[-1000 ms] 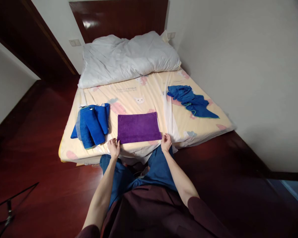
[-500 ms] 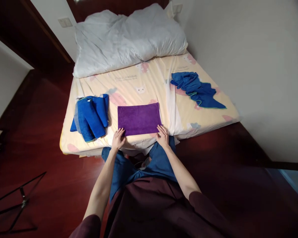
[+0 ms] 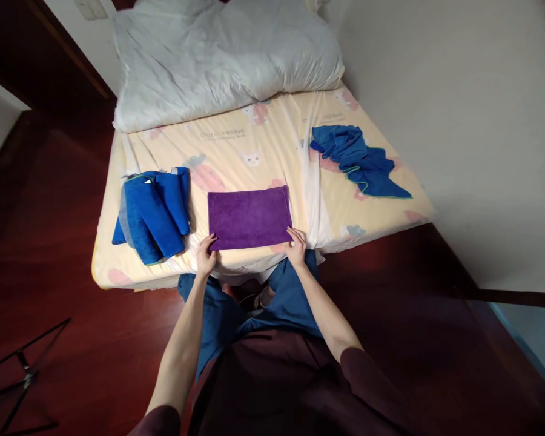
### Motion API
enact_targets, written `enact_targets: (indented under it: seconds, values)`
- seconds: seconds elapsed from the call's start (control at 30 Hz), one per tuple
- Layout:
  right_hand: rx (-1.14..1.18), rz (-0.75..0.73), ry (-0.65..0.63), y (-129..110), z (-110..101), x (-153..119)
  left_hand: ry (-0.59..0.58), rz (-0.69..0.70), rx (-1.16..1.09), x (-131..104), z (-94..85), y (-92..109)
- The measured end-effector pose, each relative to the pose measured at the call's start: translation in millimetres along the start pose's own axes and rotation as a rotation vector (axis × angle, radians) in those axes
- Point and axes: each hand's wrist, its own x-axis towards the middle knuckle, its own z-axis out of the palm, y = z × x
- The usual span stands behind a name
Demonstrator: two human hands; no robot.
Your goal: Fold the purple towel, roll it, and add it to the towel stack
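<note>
Near the front edge of the bed point(image 3: 237, 172) lies the purple cloth point(image 3: 249, 217), flat and oblong, its long axis running left to right, nearly along that edge, right end angled a touch farther away. Down at its near left corner, it's the left hand point(image 3: 206, 255), fingers curled, thumb slightly apart; over at the near right corner, the right hand point(image 3: 296, 248) mirrors it. Is either corner pinched? Can't tell from this angle! Out left, folded blue cloths point(image 3: 157, 212); out right, a crumpled blue cloth point(image 3: 360, 158); beyond, a bulky white quilt point(image 3: 227, 63).
</note>
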Motion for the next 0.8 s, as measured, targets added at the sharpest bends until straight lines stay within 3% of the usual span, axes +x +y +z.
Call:
enact_targets:
  seconds: [0.2,0.43,0.63,0.8]
  values:
    - [-0.025,-0.059,-0.034,4.1,1.9,2.4,0.056,-0.038,0.008,1.0,2.3,-5.4]
    - [-0.046,-0.143,-0.19,15.4,-11.2,10.0,0.056,-0.037,-0.013,1.3,-3.8,-2.6]
    - [-0.001,-0.209,-0.12,13.2,-36.7,-13.4,0.061,0.021,-0.06,-14.4,-12.5,-5.9]
    - [-0.025,-0.151,-0.1,12.6,-38.3,-13.6,0.016,0.004,-0.063,-16.3,-13.3,-12.3]
